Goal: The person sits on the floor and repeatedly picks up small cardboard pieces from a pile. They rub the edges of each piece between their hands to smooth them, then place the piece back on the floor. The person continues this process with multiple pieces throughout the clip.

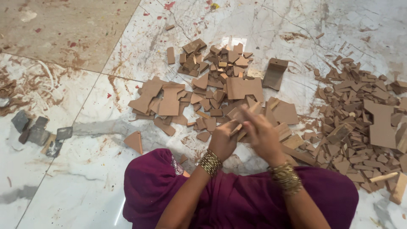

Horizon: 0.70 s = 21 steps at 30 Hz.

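The left hand (222, 140) and right hand (263, 135) meet over the floor (85, 186), both gripping a thin wooden stick (243, 118). Beyond them lies a heap of flat board offcuts (203, 93); a second pile of scraps (360, 118) lies right. Small stone blocks (38, 133) sit far left, well apart

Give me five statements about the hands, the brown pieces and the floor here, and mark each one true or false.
1. Both hands, left hand and right hand, meet on a small brown piece. True.
2. The pieces lie on a wooden table. False: they lie on a marble floor.
3. Bangles circle both wrists. True.
4. The grey blocks sit to the right. False: they sit far left.
5. The cloth on the lap is green. False: it is maroon.
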### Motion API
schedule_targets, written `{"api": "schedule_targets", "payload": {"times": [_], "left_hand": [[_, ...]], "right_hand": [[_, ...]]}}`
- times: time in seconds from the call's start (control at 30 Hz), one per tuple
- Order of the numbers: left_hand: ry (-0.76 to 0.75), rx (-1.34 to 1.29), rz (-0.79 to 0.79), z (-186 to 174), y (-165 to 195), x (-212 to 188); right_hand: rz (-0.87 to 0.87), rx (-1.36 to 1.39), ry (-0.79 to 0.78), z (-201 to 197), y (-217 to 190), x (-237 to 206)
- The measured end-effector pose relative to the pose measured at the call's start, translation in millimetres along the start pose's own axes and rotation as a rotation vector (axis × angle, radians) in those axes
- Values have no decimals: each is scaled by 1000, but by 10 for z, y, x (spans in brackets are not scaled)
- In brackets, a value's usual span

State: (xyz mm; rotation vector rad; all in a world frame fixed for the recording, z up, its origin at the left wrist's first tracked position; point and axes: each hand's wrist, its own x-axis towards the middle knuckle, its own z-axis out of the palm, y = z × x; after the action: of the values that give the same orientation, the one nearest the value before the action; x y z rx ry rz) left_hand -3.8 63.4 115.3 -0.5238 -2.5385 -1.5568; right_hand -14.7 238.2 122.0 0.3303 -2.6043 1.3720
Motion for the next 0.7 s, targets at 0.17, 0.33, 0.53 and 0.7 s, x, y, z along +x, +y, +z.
{"api": "schedule_targets", "payload": {"times": [0.17, 0.33, 0.53, 0.7], "left_hand": [[55, 30, 44, -32, -51, -68], [98, -14, 119, -29, -26, -141], [-51, 131, 252, -34, 15, -41], [-30, 63, 216, -59, 56, -22]], "right_hand": [[228, 804, -151, 81, 361, 25], [203, 921, -28, -166, 567, -2], [66, -165, 72, -75, 260, 0], [-8, -4, 130, -38, 158, 62]]}}
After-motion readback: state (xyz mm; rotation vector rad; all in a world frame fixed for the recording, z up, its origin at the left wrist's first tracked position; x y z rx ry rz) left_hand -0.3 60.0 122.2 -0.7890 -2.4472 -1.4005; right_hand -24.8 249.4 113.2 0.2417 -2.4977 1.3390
